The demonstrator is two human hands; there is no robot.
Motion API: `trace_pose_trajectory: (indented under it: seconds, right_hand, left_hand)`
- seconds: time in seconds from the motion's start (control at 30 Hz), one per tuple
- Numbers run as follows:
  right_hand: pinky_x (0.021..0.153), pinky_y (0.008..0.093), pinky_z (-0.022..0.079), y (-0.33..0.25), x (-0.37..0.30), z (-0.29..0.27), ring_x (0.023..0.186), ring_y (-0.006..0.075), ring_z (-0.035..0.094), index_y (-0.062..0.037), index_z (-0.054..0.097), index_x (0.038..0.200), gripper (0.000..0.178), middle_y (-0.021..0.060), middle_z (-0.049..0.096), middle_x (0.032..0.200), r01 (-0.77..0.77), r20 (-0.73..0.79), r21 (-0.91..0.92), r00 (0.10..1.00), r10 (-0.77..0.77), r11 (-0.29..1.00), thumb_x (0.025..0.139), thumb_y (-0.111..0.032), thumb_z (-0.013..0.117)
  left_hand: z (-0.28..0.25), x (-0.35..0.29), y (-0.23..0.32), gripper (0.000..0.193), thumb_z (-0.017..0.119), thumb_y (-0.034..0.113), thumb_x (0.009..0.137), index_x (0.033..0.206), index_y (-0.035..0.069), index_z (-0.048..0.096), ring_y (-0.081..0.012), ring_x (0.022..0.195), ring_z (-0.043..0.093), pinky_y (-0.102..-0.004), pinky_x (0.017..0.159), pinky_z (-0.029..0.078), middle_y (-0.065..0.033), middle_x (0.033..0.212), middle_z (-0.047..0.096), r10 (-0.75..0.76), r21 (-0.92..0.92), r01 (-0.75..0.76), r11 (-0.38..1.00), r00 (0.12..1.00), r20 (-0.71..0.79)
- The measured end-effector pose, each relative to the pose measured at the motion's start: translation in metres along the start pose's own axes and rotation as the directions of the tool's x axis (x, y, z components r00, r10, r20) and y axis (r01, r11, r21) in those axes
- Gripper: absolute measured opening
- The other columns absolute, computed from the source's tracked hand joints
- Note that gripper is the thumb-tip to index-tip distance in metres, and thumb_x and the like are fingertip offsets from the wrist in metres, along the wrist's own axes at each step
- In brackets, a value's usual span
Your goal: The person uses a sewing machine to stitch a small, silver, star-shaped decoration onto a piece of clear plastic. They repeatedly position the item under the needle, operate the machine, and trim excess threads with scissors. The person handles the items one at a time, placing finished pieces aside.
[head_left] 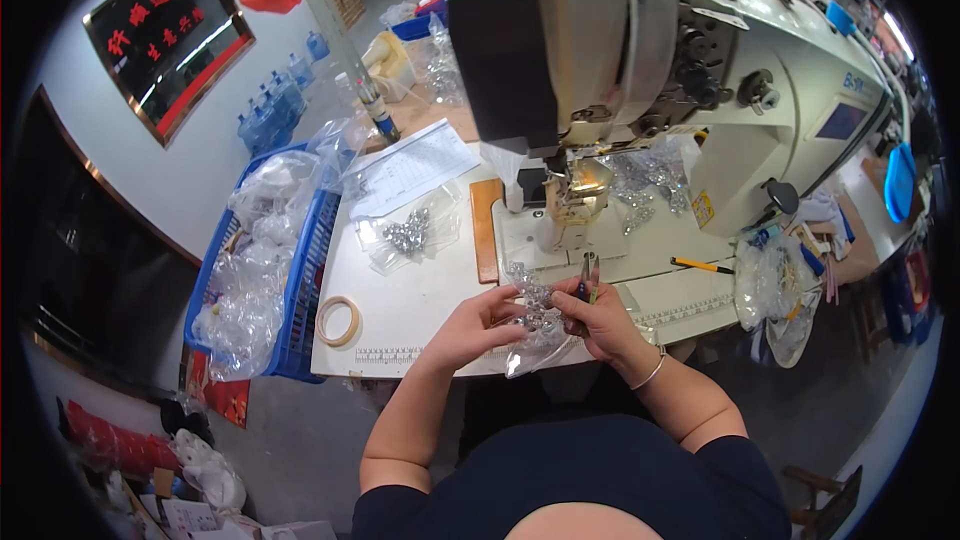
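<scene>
In front of the sewing machine (580, 120), at the table's near edge, I hold a sparkling rhinestone applique (540, 322) with clear, shiny material hanging below it. The fingers of my left hand (472, 328) are bent around its left side. My right hand (608, 328) grips a small pair of thread snips (588, 282), blades pointing away from me, while its thumb and fingers touch the piece's right side. Part of the piece is hidden behind my fingers. Ahead of my hands are the machine's needle area (578, 190) and pale bed.
Left on the table (400, 290) lie a tape roll (338, 321), bagged rhinestone pieces (405, 232) and a paper sheet (415, 170). A blue crate (305, 270) of plastic bags stands beyond the table's left edge. To the right are a yellow pen (702, 265) and plastic bags (770, 285).
</scene>
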State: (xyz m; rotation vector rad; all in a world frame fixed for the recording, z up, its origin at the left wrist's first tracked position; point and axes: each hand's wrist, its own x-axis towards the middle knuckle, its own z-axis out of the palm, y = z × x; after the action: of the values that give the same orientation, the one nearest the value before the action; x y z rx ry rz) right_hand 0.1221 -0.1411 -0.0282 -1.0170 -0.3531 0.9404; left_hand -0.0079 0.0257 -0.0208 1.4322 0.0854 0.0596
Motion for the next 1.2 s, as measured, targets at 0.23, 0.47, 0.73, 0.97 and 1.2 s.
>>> trace_pose_trajectory:
  seconds: [0.23,0.47,0.73,0.97,1.2]
  right_hand:
    - [0.049,0.0179,0.033,0.009,0.009,-0.009,0.056,0.0029,0.045,-0.0033,0.064,0.088,0.013,0.0000,0.061,0.073,0.072,-0.052,-0.138,0.995,-0.080,0.988,0.080,-0.012,0.068]
    - [0.047,0.0180,0.034,0.017,0.013,-0.008,0.058,0.0041,0.047,-0.0027,0.063,0.091,0.014,0.0011,0.060,0.075,0.015,-0.051,-0.078,0.999,-0.019,0.997,0.081,-0.011,0.068]
    - [0.046,0.0174,0.033,0.025,0.021,-0.009,0.061,0.0036,0.048,-0.0046,0.062,0.092,0.015,0.0005,0.060,0.078,-0.089,-0.042,-0.065,0.995,0.087,0.994,0.083,-0.016,0.066]
    - [0.044,0.0175,0.032,0.026,0.028,0.001,0.058,0.0031,0.043,-0.0056,0.061,0.091,0.015,0.0002,0.060,0.080,-0.148,-0.002,0.038,0.989,0.149,0.988,0.082,-0.017,0.066]
    - [0.044,0.0181,0.033,0.026,0.035,0.010,0.076,0.0103,0.059,-0.0033,0.059,0.097,0.022,0.0081,0.065,0.092,-0.208,0.044,0.009,0.977,0.207,0.978,0.086,-0.023,0.062]
  left_hand:
    - [-0.015,0.007,0.011,0.065,0.057,0.012,0.089,0.142,0.003,0.019,-0.0224,0.100,0.059,-0.0318,0.080,0.052,-0.0144,0.119,0.054,-0.156,-0.142,0.183,0.973,0.971,0.180]
    - [-0.032,0.014,0.011,0.060,0.032,0.045,0.096,0.139,0.004,0.026,-0.0308,0.101,0.058,-0.0435,0.086,0.050,-0.0200,0.120,0.050,-0.345,-0.272,0.378,0.885,0.925,0.162]
    - [-0.037,0.013,0.008,0.064,0.031,0.050,0.095,0.139,0.004,0.027,-0.0280,0.093,0.061,-0.0382,0.083,0.051,-0.0204,0.116,0.053,-0.341,-0.180,0.356,0.917,0.934,0.108]
    - [-0.045,0.012,0.027,0.055,0.045,0.037,0.094,0.134,0.001,0.037,-0.0186,0.076,0.064,-0.0260,0.069,0.052,-0.0163,0.106,0.059,-0.275,-0.024,0.276,0.961,0.961,0.019]
    - [-0.053,0.012,0.016,0.065,0.070,0.004,0.076,0.133,0.001,0.039,-0.0114,0.068,0.061,-0.0222,0.059,0.046,-0.0069,0.081,0.065,-0.172,0.067,0.178,0.982,0.981,-0.085]
